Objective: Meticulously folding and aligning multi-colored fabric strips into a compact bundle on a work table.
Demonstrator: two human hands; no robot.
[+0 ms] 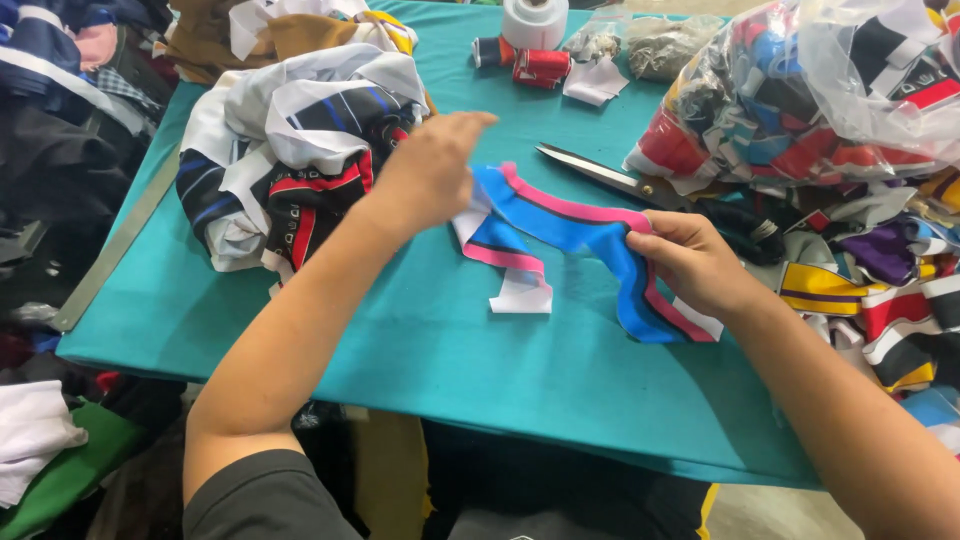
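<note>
Teal cloth is covering the counter [420, 340], leaving open room toward its near edge. At centre, both hands are stretching a soft ribbed knit strip [575, 225] — blue, edged pink and white. Right hand [695, 262] fingers are pinching one end; left hand [432, 168] is blurred, its grip unclear. Steel scissors [600, 175] are lying just beyond — fabric heaps [290, 150] crowding both sides.

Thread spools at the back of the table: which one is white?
The big upright roll at the far edge, beside the scissors' end of the table; the two smaller spools, one dark and one red, lie on their sides.
</note>
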